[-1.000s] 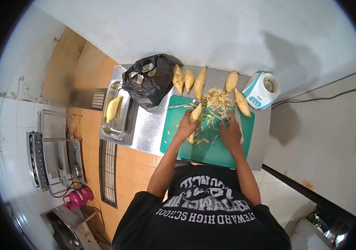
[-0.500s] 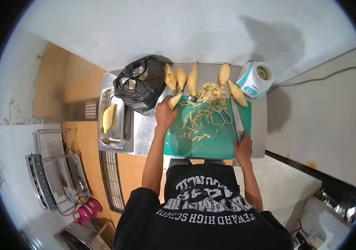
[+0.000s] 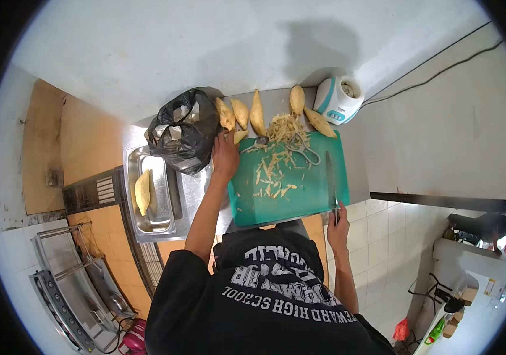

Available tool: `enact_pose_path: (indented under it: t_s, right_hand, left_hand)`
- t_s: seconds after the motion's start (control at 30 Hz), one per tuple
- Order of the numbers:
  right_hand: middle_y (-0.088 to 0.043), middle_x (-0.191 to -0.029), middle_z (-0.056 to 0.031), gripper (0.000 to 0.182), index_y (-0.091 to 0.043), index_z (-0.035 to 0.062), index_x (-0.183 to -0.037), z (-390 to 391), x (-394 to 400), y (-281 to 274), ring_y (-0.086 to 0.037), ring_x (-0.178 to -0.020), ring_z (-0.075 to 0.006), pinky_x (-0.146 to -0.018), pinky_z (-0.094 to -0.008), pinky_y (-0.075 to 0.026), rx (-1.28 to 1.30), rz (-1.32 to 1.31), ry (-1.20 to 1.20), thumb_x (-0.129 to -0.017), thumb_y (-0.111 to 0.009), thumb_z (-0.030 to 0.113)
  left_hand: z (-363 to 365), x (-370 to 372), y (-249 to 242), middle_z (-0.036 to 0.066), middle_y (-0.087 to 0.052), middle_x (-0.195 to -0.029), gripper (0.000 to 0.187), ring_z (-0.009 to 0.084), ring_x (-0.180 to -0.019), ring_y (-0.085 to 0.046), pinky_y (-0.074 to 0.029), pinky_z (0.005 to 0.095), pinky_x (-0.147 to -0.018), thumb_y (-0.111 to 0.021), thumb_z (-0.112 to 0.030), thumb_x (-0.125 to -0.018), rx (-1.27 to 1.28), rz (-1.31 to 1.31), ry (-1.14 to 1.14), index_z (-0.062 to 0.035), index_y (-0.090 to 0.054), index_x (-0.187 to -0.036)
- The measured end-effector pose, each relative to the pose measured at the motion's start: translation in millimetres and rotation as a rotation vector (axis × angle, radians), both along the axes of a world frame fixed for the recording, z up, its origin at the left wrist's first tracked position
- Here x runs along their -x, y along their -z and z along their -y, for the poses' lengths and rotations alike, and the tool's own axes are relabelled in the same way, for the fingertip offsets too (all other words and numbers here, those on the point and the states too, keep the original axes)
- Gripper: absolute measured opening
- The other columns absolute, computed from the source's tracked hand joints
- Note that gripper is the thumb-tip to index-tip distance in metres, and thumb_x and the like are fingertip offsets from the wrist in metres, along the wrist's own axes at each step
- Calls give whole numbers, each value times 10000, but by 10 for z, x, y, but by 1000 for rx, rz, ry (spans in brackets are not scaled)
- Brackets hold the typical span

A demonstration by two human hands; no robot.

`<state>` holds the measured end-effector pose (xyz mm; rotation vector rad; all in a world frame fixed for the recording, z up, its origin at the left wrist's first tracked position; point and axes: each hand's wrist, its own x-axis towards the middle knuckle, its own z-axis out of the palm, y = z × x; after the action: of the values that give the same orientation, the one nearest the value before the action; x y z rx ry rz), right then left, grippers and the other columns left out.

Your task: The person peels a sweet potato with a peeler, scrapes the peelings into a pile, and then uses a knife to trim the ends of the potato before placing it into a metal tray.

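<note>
Moved left hand [image 3: 225, 157] to cutting board's [image 3: 285, 210] 10 o'clock corner, by sweet potato [image 3: 240, 136] (cannot tell if pinching), and right hand [image 3: 338, 228] to 4 o'clock, closed round knife [image 3: 330, 171]; best kept pointing toward 12 o'clock.

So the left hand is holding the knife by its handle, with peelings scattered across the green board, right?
Not quite: the head view shows the right hand holding the knife by its handle; the left hand is beside the black bag. Peelings are indeed scattered across the green board.

Knife [image 3: 331, 174] seemingly on board [image 3: 300, 207], right of peelings [image 3: 287, 127]
</note>
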<state>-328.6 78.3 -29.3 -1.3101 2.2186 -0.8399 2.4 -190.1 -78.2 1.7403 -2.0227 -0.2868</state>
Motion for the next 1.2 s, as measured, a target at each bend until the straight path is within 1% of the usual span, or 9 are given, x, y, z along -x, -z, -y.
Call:
enact_pose_path:
  t_s: [0.07, 0.27, 0.43, 0.5, 0.73, 0.9, 1.0, 1.1, 1.2]
  right_hand:
    - [-682, -954, -237, 366, -562, -6, -1345, -147, -105, -124, -654, -757, -371, -689, -440, -520, -41, 51, -132, -990, -584, 81]
    - [-659, -928, -111, 343, -649, 129, -1297, 146, -276, -200, -643, -810, -290, -703, -400, -529, 13, -123, -631, -955, -641, 102]
    - [-604, -976, -52, 399, -671, 188, -1274, 457, -371, -51, -597, -917, -260, -771, -388, -537, 12, -295, -988, -882, -684, 118]
    - [-593, -971, -52, 411, -673, 202, -1273, 589, -335, 108, -590, -904, -276, -746, -391, -541, 66, -337, -1056, -871, -685, 118]
    - [-606, -998, -73, 384, -679, 205, -1266, 1228, 23, 237, -603, -912, -291, -729, -436, -553, 58, -370, -850, -888, -674, 138]
    - [-650, -1047, -128, 315, -663, 122, -1277, 1234, 244, 61, -651, -929, -321, -762, -446, -551, -31, -105, -721, -967, -612, 122]
    - [-693, -1071, -185, 311, -637, 68, -1285, 960, 329, 25, -671, -914, -375, -786, -433, -545, -152, 278, -589, -981, -588, 110]
    - [-707, -1055, -231, 297, -619, 36, -1276, 733, 289, -78, -676, -931, -411, -814, -428, -536, -321, 374, -441, -994, -571, 118]
    - [-704, -1013, -242, 273, -626, 38, -1248, 524, 325, -129, -681, -914, -432, -805, -443, -534, -175, 284, -486, -1002, -580, 146]
  left_hand:
    - [-23, 5, -83, 176, -546, -1293, 435, 397, -1219, -534, -466, 505, -1003, -671, -148, -926, 231, -124, 56, -51, -544, -1330]
    - [-531, -247, -349, 197, -555, -1304, 425, 400, -1223, -548, -455, 450, -1028, -656, -154, -939, 61, -494, 277, -38, -552, -1334]
    - [-1503, -224, -358, 171, -490, -1467, 533, 345, -1364, -482, -366, 540, -1138, -640, -337, -961, 4, -268, 556, -62, -523, -1403]
    - [-1747, -93, -254, 114, -391, -1596, 677, 317, -1495, -345, -246, 546, -1224, -676, -387, -926, -108, 81, 866, -104, -449, -1498]
    - [-1330, 377, -64, 86, -313, -1653, 752, 307, -1548, -242, -138, 593, -1249, -655, -415, -935, -142, 179, 753, -130, -358, -1564]
    - [-687, 686, -446, 81, -508, -1480, 579, 316, -1390, -452, -293, 604, -1179, -723, -227, -854, 184, -7, 517, -133, -553, -1399]
    - [-302, 1197, -526, 38, -606, -1312, 468, 287, -1272, -527, -390, 583, -1098, -730, -132, -819, -22, 37, 537, -161, -639, -1277]
    - [-33, 1683, -392, 6, -639, -1239, 423, 261, -1261, -537, -420, 561, -1063, -728, -151, -834, 249, 213, 738, -190, -659, -1249]
    - [150, 1980, -268, -3, -643, -1242, 448, 240, -1266, -534, -418, 545, -1069, -750, -192, -825, 103, 421, 905, -198, -656, -1263]
